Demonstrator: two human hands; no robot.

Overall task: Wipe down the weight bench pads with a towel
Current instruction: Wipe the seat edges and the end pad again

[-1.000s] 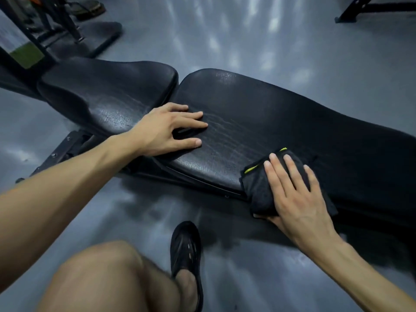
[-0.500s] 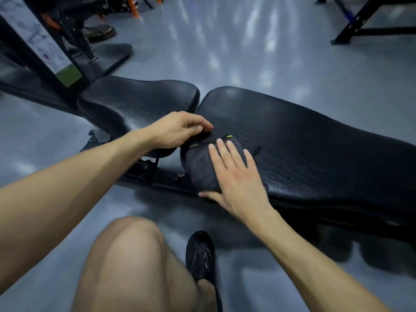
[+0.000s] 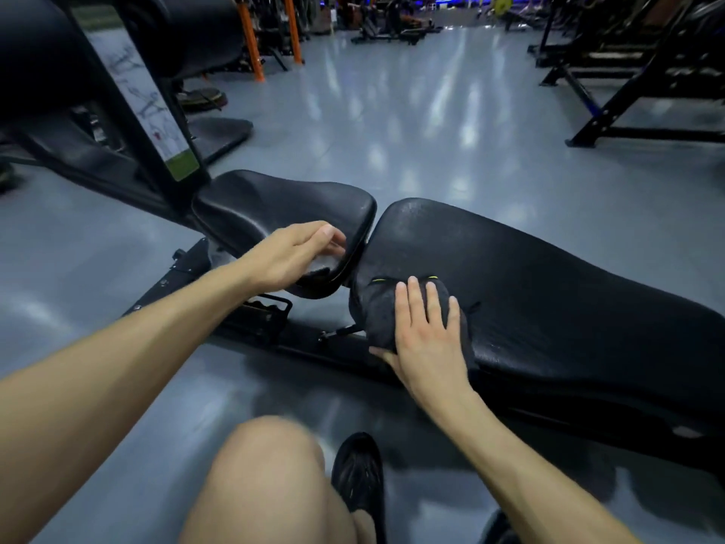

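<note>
A black weight bench lies across the view, with a short seat pad (image 3: 274, 206) on the left and a long back pad (image 3: 549, 292) on the right. A dark folded towel (image 3: 376, 312) with yellow-green stitching drapes over the near left end of the long pad. My right hand (image 3: 425, 335) presses flat on the towel, fingers straight, thumb at its lower edge. My left hand (image 3: 292, 255) hovers over the near right corner of the seat pad, fingers loosely curled and holding nothing; whether it touches the pad is unclear.
My bare knee (image 3: 270, 465) and black shoe (image 3: 359, 473) are in front of the bench frame (image 3: 251, 320). A machine with an instruction placard (image 3: 145, 108) stands at the left. Black racks (image 3: 643, 96) stand at the far right. Shiny grey floor (image 3: 412, 123) lies beyond.
My right hand slid the towel leftward along the long pad to its left end. My left hand lifted off the long pad and moved over the seat pad. The view tilted up.
</note>
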